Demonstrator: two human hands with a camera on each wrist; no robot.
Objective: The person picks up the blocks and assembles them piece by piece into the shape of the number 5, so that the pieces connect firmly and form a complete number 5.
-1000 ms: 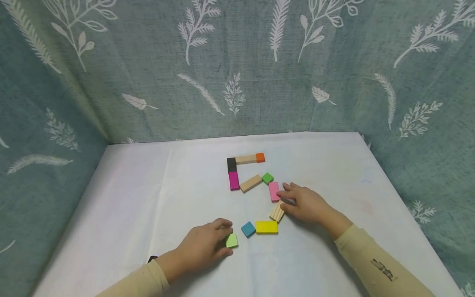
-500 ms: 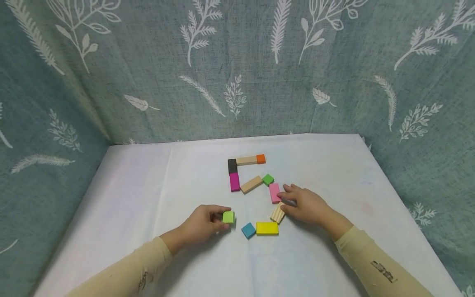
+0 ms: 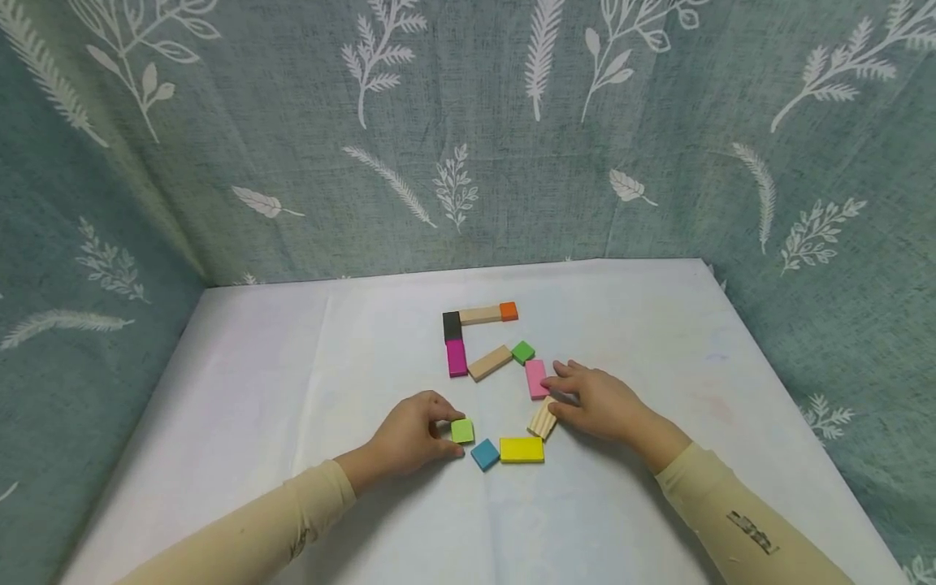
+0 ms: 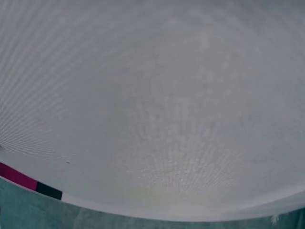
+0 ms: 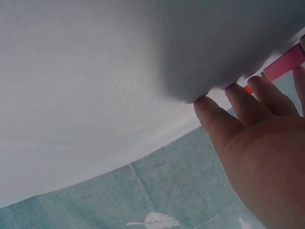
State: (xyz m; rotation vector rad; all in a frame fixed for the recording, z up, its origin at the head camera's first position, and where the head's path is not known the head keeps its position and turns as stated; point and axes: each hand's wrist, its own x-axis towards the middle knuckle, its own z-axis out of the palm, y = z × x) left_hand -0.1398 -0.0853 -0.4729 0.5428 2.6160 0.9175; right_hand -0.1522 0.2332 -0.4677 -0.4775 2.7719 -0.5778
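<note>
My left hand (image 3: 411, 435) pinches a light green cube (image 3: 462, 431) between thumb and fingers, just left of the blue block (image 3: 485, 455). The blue block touches the end of a yellow block (image 3: 522, 450). My right hand (image 3: 601, 402) rests at the right of the row, fingers relaxed. Its thumb touches the grooved wooden block (image 3: 543, 418) and a fingertip touches the pink block (image 3: 536, 379). In the right wrist view, several fingertips (image 5: 202, 102) rest on the white surface. The left wrist view does not show the left hand.
Farther along the curve lie a green block (image 3: 522, 352), a plain wooden block (image 3: 490, 363), a magenta block (image 3: 457, 358), a black block (image 3: 452, 326), another wooden block (image 3: 480, 315) and an orange block (image 3: 509, 311). A patterned curtain (image 3: 409, 187) stands behind the white table (image 3: 241, 406).
The left hand has lifted the light green cube from the front, carried it away from the body, then moved it right to beside the blue block. The right hand has stayed put.
</note>
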